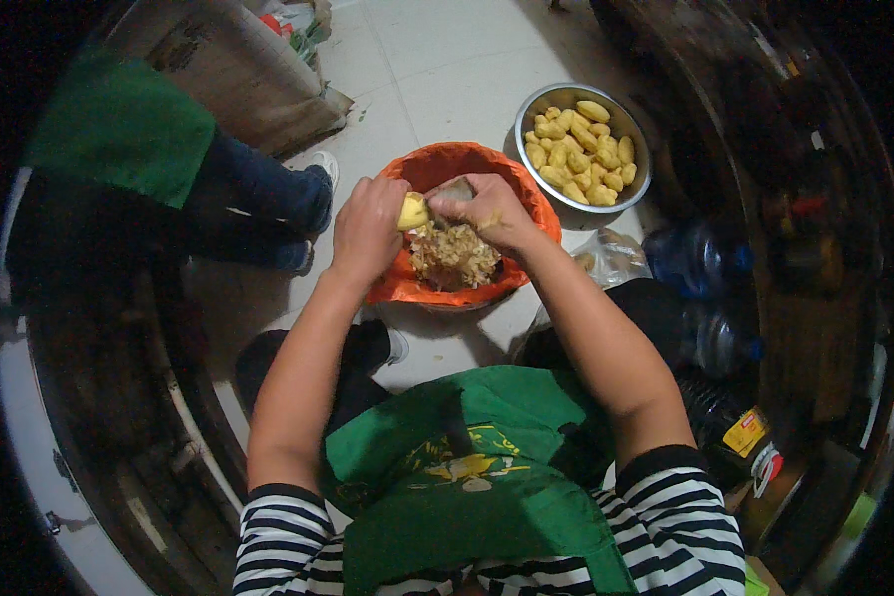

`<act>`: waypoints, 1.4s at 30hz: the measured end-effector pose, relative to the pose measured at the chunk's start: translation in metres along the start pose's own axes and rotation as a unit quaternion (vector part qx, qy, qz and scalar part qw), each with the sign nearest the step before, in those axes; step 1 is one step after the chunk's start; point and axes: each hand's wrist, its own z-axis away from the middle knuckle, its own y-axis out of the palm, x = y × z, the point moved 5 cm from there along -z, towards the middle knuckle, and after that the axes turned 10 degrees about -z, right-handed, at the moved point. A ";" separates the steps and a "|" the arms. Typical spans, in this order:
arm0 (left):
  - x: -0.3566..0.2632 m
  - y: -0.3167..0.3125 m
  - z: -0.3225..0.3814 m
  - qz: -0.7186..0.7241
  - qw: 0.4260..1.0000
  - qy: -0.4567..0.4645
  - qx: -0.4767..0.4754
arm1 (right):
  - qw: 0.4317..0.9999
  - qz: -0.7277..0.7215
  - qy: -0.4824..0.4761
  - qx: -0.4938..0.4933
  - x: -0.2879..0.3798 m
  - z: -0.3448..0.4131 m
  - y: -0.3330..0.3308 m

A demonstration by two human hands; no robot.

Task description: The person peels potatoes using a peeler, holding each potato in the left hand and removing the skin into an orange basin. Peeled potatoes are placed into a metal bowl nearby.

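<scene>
My left hand [371,222] is closed around a partly peeled yellow potato [413,211] above a bin lined with an orange plastic bag [538,195]. Facing it, my right hand [492,212] grips a flat, greyish tool [456,191], blurred, whose exact kind I cannot tell; its edge is close to the potato. A heap of pale brown peelings [454,257] lies inside the bin beneath both hands. Beyond the bin to the right, a round metal basin [644,160] holds many peeled yellow potatoes [577,153].
At the left a person in a green apron [130,127] and jeans stands close to the bin. A worn box-like container [246,74] is at the upper left. On the right are a clear plastic bag [618,257], large plastic bottles [689,249] and a dark bottle with a yellow label [745,432].
</scene>
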 end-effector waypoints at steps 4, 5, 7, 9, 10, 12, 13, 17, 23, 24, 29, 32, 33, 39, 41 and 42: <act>0.000 0.001 0.001 0.004 1.000 -0.009 0.005 | 0.991 0.132 -0.010 -0.033 0.018 0.008 0.005; 0.001 0.000 0.003 0.006 1.000 -0.005 -0.002 | 0.987 0.151 0.007 -0.054 0.021 0.007 0.002; 0.000 -0.001 0.001 0.012 1.000 0.001 -0.015 | 0.997 -0.030 0.032 -0.071 0.005 0.000 0.000; -0.002 0.003 0.003 0.019 1.000 0.000 -0.020 | 0.972 -0.215 0.073 -0.066 -0.004 0.009 0.005; 0.000 0.003 0.003 0.003 1.000 -0.011 -0.017 | 0.985 -0.143 0.072 -0.068 -0.015 0.003 0.000; 0.002 0.004 0.002 -0.029 0.999 -0.035 -0.009 | 0.997 -0.052 0.014 -0.051 -0.013 -0.003 -0.001; 0.000 0.003 0.001 -0.025 0.999 -0.034 -0.015 | 0.999 -0.006 -0.014 -0.043 -0.011 -0.004 0.000; -0.003 0.002 0.004 -0.006 0.999 -0.029 -0.032 | 0.989 0.121 -0.062 -0.051 0.000 0.003 0.009; 0.002 0.012 0.005 0.027 0.999 -0.033 0.016 | 0.980 -0.172 0.066 -0.071 -0.025 0.000 0.004; 0.003 0.013 0.006 0.034 0.999 -0.030 0.022 | 0.981 -0.170 0.074 -0.060 -0.023 0.001 0.006; 0.007 0.018 0.009 0.069 0.996 -0.038 0.041 | 0.960 -0.251 0.116 -0.038 -0.025 0.006 0.009; 0.008 0.017 0.009 0.135 0.987 -0.076 0.052 | 0.934 -0.336 0.118 -0.035 -0.021 0.006 0.005; 0.010 0.015 0.008 0.161 0.981 -0.097 0.054 | 0.923 -0.366 0.116 -0.035 -0.017 0.005 0.004; 0.029 0.040 0.014 0.589 0.773 -0.210 0.101 | 0.994 0.008 0.047 -0.097 0.005 -0.001 -0.016; 0.033 0.046 0.015 0.531 0.816 -0.207 0.102 | 0.979 0.159 -0.014 -0.129 0.016 -0.002 -0.020; 0.033 0.043 0.014 0.500 0.835 -0.206 0.102 | 0.969 0.202 -0.049 -0.135 0.023 0.000 -0.018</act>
